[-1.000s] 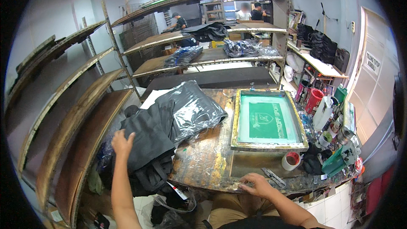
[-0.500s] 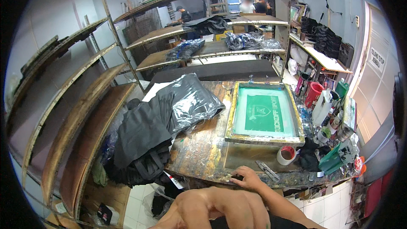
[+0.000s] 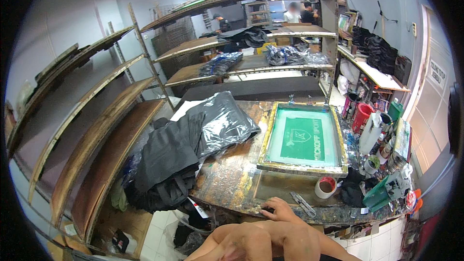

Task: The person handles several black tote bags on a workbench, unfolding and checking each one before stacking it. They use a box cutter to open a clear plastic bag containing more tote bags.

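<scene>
Large and close at the lower edge, my left hand (image 3: 261, 241) is raised with its fingers bent downward and closed. Its fingertips are cut off, so anything in them is hidden. My right hand (image 3: 279, 210) rests on the near edge of the paint-stained worktable (image 3: 224, 176), fingers loosely curved and apart, holding nothing visible. Just right of it lies a grey metal-coloured cutter-like tool (image 3: 303, 204). Beyond, a framed printing screen (image 3: 302, 137) with a green stencil lies on the table. A roll of tape (image 3: 325, 188) stands at the screen's near right corner.
Black fabric bags (image 3: 166, 159) lie piled on the table's left, beside a clear-wrapped black bundle (image 3: 227, 123). Paint containers, including a red tub (image 3: 362, 117), crowd the right side. A green dustpan-like piece (image 3: 379, 194) lies near. Shelves (image 3: 104, 159) stand left and behind; people work far back.
The view has tilted and shifted, so the table sits slightly lower. My left hand has moved slightly right and lower in view; my right hand stays at the table edge.
</scene>
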Motion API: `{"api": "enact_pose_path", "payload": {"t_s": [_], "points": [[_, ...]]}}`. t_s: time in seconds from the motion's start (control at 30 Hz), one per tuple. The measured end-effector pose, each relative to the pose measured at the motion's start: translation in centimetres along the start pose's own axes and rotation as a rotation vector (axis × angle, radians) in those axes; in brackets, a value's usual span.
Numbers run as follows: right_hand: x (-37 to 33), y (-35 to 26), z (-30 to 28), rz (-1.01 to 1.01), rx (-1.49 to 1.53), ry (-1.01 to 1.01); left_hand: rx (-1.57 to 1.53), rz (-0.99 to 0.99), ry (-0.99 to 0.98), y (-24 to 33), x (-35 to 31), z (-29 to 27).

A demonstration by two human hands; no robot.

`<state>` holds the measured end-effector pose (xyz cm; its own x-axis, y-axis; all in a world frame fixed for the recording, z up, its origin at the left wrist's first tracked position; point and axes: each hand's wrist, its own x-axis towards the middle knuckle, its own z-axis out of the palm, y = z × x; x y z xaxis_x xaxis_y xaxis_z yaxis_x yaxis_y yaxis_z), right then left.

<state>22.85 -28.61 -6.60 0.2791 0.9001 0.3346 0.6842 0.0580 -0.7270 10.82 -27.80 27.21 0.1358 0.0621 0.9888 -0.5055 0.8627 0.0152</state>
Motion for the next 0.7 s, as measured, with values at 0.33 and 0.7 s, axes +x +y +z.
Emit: {"api": "enact_pose_path", "payload": {"t_s": [0.33,0.7], "points": [[-0.2,0.1,0.3,0.036,-0.008,-0.026,0.038,0.005,-0.012,1.2,-0.7,-0.2],[0.2,-0.2,0.1,-0.063,-0.057,-0.007,0.305,-0.247,0.184,6.0,-0.4,-0.6]]}}
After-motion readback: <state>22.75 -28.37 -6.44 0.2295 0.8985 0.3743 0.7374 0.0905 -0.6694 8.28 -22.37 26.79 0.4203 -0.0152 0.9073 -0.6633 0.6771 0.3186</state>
